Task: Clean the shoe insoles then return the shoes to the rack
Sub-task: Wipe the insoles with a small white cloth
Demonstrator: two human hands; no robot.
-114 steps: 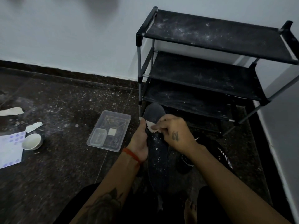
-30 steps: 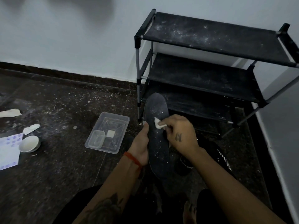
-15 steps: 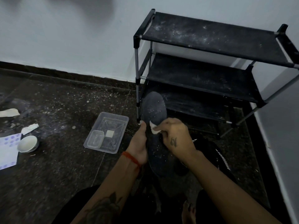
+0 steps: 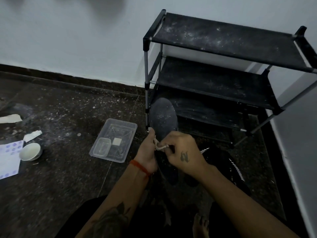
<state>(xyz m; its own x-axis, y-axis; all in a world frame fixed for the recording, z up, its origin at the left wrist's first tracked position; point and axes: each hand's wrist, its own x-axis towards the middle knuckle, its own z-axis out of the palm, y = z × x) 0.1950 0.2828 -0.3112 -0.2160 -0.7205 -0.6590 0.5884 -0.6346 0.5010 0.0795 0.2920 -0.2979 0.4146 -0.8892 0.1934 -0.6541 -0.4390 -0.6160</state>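
Note:
A dark, dust-speckled insole (image 4: 163, 117) stands upright in front of me, its toe end pointing up. My left hand (image 4: 147, 152) grips its left edge around the middle. My right hand (image 4: 181, 152) pinches a small white wipe (image 4: 160, 146) against the insole's face, just beside my left thumb. Under my right wrist lies a black shoe (image 4: 228, 167) with white stripes on the floor. The black three-shelf shoe rack (image 4: 223, 40) stands against the wall behind the insole, its shelves dusty and bare.
A clear plastic tray (image 4: 120, 124) with a small tub and a white pad lies on the dark floor left of my hands. Further left sit a white bowl (image 4: 30, 152), a printed sheet (image 4: 8, 157) and paper scraps (image 4: 32, 135). A wall runs along the right.
My right hand has slid the wipe down and to the left across the insole, from its middle to the edge by my left thumb. My left hand keeps its hold.

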